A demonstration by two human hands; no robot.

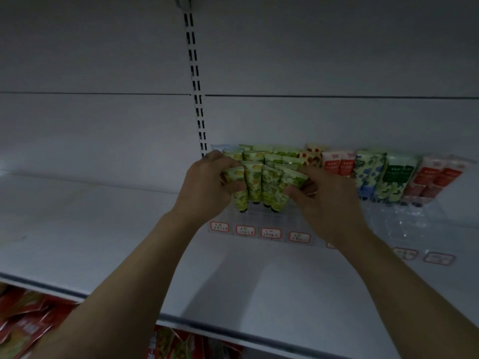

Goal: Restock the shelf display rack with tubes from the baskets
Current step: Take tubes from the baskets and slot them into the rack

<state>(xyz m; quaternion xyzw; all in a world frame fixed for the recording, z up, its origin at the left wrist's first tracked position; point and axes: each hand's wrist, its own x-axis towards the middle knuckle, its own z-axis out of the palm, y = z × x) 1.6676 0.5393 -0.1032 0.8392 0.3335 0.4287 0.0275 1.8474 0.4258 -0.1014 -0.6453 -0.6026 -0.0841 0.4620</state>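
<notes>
White shelf (103,229) is carrying the clear display rack (396,221) against the back wall. Left hand (204,185) and right hand (329,200) are curling round a row of four green-yellow tubes (259,185), caps down, at the rack's front-left slots.

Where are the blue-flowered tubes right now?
The blue-flowered tubes stand right of centre in the head view, in the clear rack, between the red-and-white tubes and the green-labelled tubes.
</notes>
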